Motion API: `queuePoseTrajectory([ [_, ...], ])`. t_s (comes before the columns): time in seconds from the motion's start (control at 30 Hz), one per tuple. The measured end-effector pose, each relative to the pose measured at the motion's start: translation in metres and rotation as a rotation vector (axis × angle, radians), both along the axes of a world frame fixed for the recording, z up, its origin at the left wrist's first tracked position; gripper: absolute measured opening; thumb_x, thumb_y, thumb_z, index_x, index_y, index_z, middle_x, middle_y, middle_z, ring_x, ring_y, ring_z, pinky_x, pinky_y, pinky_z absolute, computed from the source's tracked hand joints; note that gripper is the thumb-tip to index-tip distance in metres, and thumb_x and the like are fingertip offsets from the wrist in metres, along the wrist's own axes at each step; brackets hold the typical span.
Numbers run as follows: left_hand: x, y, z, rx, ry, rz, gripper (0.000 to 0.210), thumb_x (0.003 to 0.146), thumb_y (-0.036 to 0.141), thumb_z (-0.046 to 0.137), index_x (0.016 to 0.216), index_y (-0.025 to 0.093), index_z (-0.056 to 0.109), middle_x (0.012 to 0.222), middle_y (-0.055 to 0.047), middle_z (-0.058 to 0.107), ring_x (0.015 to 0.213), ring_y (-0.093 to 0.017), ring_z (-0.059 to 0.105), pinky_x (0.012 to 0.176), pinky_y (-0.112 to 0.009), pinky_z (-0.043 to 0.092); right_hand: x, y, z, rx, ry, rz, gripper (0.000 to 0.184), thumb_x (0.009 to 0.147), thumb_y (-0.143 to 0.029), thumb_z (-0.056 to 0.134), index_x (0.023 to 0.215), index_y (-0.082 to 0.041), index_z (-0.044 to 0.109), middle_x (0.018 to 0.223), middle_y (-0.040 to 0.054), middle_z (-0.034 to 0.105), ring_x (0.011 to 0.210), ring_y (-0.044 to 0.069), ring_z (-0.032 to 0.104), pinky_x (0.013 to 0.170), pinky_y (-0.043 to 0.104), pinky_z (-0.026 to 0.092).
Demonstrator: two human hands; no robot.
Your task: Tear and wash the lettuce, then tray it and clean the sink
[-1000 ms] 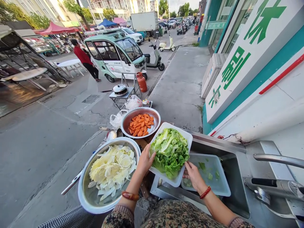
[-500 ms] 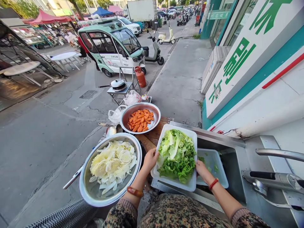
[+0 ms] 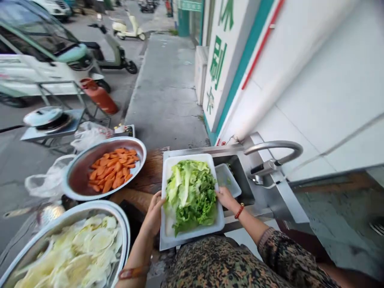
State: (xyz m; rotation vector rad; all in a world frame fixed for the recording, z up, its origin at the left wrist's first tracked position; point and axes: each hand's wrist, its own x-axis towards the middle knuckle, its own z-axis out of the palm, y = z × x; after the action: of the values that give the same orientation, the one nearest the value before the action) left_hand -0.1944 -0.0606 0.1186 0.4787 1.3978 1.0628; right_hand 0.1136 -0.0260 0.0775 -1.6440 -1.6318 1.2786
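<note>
Between my hands is a white plastic tray [image 3: 192, 231] heaped with green lettuce leaves [image 3: 190, 192]. My left hand [image 3: 155, 214] grips its left side, and my right hand [image 3: 225, 199] grips its right side, fingers partly hidden behind the rim. The tray is held over the near left edge of a steel sink [image 3: 244, 176]. Inside the sink lies a second pale tray [image 3: 229, 180] with scraps of leaf. Left of my left hand is a large metal bowl [image 3: 127, 230] of sliced cabbage [image 3: 81, 252]. Beyond that stands a basin [image 3: 76, 176] of sliced carrots [image 3: 112, 170].
A curved faucet [image 3: 276, 146] rises at the sink's right, before a white wall [image 3: 330, 100]. A wooden board [image 3: 150, 168] lies beside the basin. Plastic bags [image 3: 49, 180], a lidded pan [image 3: 45, 118] on a stand and a red gas cylinder [image 3: 99, 96] are farther left.
My view has swung to the right, so the bowls and street shift left and more wall and faucet show. Both hands still hold the lettuce tray.
</note>
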Motion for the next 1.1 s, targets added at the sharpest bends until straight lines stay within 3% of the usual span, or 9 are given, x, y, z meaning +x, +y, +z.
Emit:
queuePoseTrajectory([
  [0.23,0.007,-0.018,-0.008,-0.265,0.041,-0.059,0.061,0.044,0.028,0.087,0.101,0.019,0.065,0.084,-0.006,0.078,0.095,-0.034,0.071,0.072,-0.036,0.059,0.003,0.01,0.007,-0.025,0.0,0.013,0.038,0.079,-0.031,0.056,0.049,-0.02,0.035,0.046,-0.0057,0.032,0.05,0.009,0.034,0.05,0.024,0.02],
  [0.37,0.016,-0.023,-0.008,-0.256,0.097,0.032,0.074,0.034,0.03,0.09,0.102,0.02,0.064,0.084,-0.006,0.078,0.093,-0.038,0.072,0.066,-0.039,0.061,0.005,0.017,0.007,-0.048,0.036,0.055,0.033,0.081,-0.032,0.059,0.053,-0.018,0.049,0.048,-0.005,0.04,0.051,0.009,0.039,0.051,0.023,0.025],
  [0.43,0.019,-0.021,-0.006,-0.245,0.122,0.065,0.07,0.034,0.031,0.09,0.099,0.021,0.064,0.081,-0.005,0.078,0.092,-0.038,0.072,0.065,-0.04,0.062,0.012,0.02,0.0,-0.07,0.147,0.131,0.031,0.087,-0.04,0.054,0.07,-0.016,0.064,0.057,-0.0028,0.053,0.056,0.011,0.047,0.054,0.022,0.033],
  [0.5,0.022,-0.018,-0.005,-0.218,0.162,0.083,0.063,0.04,0.033,0.089,0.096,0.023,0.063,0.078,-0.002,0.077,0.091,-0.036,0.073,0.067,-0.038,0.062,0.028,0.025,-0.012,-0.119,0.202,0.169,0.04,0.096,-0.045,0.041,0.099,-0.018,0.07,0.074,0.0007,0.066,0.064,0.013,0.057,0.059,0.023,0.042],
  [0.6,0.023,-0.015,-0.003,-0.163,0.213,0.081,0.062,0.047,0.031,0.088,0.103,0.024,0.061,0.077,-0.001,0.076,0.091,-0.032,0.073,0.07,-0.036,0.062,0.069,0.036,-0.041,-0.188,-0.068,0.035,0.042,0.098,-0.039,0.038,0.129,-0.021,0.06,0.108,0.0075,0.071,0.092,0.018,0.067,0.08,0.027,0.051],
  [0.77,0.007,-0.014,-0.006,-0.163,0.259,0.146,0.068,0.047,0.03,0.089,0.108,0.024,0.06,0.074,0.0,0.075,0.087,-0.031,0.074,0.075,-0.038,0.062,0.144,0.049,-0.097,-0.247,-0.393,-0.136,0.059,0.089,-0.018,0.051,0.146,-0.009,0.04,0.151,0.0211,0.04,0.142,0.027,0.035,0.115,0.037,0.029],
  [0.83,-0.001,-0.015,-0.006,-0.181,0.279,0.166,0.068,0.047,0.032,0.09,0.108,0.025,0.061,0.074,0.0,0.075,0.085,-0.031,0.074,0.076,-0.039,0.062,0.158,0.05,-0.116,-0.286,-0.443,-0.151,0.063,0.087,-0.014,0.053,0.147,-0.008,0.037,0.153,0.0219,0.037,0.145,0.027,0.031,0.115,0.036,0.028],
  [0.93,-0.005,-0.015,-0.002,-0.191,0.299,0.171,0.071,0.047,0.033,0.09,0.111,0.028,0.061,0.078,0.0,0.076,0.089,-0.031,0.073,0.079,-0.04,0.062,0.165,0.053,-0.136,-0.361,-0.484,-0.16,0.06,0.086,-0.013,0.054,0.143,-0.004,0.041,0.145,0.0253,0.046,0.138,0.027,0.042,0.107,0.034,0.035],
  [1.1,0.011,-0.009,0.008,-0.183,0.3,0.192,0.077,0.049,0.035,0.09,0.119,0.029,0.059,0.089,-0.001,0.076,0.1,-0.033,0.07,0.08,-0.042,0.062,0.168,0.064,-0.147,-0.405,-0.503,-0.173,0.032,0.087,-0.017,0.054,0.117,-0.009,0.063,0.114,0.0208,0.068,0.107,0.026,0.064,0.085,0.032,0.044],
])
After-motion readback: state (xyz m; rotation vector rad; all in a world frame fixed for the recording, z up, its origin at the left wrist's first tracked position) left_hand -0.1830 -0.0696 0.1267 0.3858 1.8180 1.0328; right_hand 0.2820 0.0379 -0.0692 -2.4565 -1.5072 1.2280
